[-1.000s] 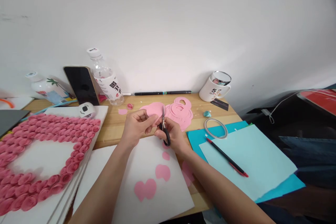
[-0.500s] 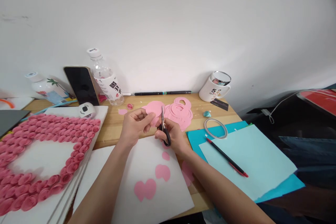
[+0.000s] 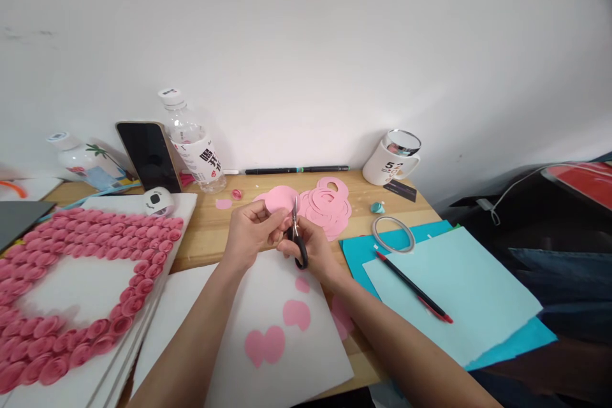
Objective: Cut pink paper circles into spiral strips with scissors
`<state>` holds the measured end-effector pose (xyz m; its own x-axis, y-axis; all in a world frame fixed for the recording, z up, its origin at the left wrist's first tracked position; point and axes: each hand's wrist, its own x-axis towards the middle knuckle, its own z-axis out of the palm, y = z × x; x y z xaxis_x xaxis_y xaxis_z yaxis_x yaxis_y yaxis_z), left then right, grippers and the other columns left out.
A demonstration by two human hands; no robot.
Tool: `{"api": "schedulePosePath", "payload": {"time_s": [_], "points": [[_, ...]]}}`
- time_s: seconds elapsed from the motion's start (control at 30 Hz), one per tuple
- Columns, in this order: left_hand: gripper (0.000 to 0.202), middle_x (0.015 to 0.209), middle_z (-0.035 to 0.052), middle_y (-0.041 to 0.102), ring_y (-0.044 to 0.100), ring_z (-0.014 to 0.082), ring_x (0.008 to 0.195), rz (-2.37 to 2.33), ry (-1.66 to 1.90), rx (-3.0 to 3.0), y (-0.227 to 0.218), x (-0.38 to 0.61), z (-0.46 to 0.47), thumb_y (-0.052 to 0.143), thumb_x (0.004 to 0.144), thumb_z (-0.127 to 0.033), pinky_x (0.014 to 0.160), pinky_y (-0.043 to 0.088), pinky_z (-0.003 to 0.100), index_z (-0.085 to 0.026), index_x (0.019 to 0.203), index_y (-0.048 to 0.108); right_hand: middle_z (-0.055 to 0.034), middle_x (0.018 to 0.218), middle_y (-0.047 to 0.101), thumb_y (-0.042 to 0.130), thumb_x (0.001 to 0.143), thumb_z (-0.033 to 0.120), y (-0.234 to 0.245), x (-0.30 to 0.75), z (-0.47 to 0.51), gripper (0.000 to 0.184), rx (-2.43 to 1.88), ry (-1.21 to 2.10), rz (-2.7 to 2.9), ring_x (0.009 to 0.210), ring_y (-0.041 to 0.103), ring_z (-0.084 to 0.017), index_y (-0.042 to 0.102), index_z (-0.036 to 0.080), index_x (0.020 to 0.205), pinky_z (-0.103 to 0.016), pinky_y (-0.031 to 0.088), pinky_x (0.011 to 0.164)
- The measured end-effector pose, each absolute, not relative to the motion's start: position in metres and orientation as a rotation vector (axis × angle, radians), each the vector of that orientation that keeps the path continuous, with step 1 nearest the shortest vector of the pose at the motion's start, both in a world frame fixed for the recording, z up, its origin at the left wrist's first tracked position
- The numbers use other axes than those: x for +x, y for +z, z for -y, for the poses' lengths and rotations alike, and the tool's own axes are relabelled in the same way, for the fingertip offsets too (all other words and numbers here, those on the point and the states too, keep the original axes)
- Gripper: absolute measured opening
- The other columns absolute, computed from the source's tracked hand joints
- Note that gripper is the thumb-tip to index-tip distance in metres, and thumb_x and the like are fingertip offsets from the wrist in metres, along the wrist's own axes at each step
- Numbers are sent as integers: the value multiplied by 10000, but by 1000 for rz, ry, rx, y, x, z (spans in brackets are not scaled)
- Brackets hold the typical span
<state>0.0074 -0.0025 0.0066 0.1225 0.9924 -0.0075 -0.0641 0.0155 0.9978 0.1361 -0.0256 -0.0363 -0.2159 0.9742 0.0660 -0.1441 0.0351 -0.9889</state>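
Observation:
Between its thumb and fingers my left hand [image 3: 253, 229] pinches a rounded piece of pink paper [image 3: 281, 198]. My right hand [image 3: 310, 245] is closed around the black handles of a small pair of scissors [image 3: 299, 248], whose blades point up along the right edge of that paper. Whether the blades are apart is too small to tell. Just behind lies a pile of pink paper rings [image 3: 329, 204]. Below the hands, pink paper pieces [image 3: 296, 314] rest on a white sheet [image 3: 234, 370].
At left lies a white board with pink paper roses [image 3: 129, 303]. Along the wall stand a phone [image 3: 150, 156], a clear bottle [image 3: 196, 146] and a white mug [image 3: 389, 159]. Blue paper [image 3: 459, 287], a pen [image 3: 414, 287] and a tape roll [image 3: 393, 234] lie at right.
Both hands have shifted very slightly. The pink paper and the scissors have turned a little and sit slightly lower; both stay held.

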Motion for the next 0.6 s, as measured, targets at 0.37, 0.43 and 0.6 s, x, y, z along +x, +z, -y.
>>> {"api": "schedulePosePath", "payload": {"time_s": [0.37, 0.43, 0.6], "points": [[285, 423, -42, 503, 405, 43, 370, -1091, 1066, 1194, 8, 5, 3, 669, 674, -287, 372, 326, 169, -150, 517, 474, 37, 641, 481, 731, 638, 416, -35, 139, 24, 380, -914, 1302, 1300, 544, 383, -86, 491, 184, 819, -209, 315, 492], [287, 404, -45, 491, 410, 45, 371, -1095, 1068, 1210, 8, 5, 3, 661, 685, -278, 379, 325, 168, -152, 516, 466, 37, 635, 488, 724, 644, 424, -35, 139, 25, 388, -917, 1328, 1299, 530, 380, -84, 491, 186, 843, -209, 307, 480], [303, 389, -47, 483, 404, 44, 360, -1082, 1081, 1245, 8, 4, 2, 655, 694, -280, 396, 331, 180, -154, 505, 455, 44, 619, 481, 724, 640, 423, -35, 139, 25, 383, -920, 1367, 1275, 511, 367, -77, 498, 189, 843, -206, 281, 464]]}}
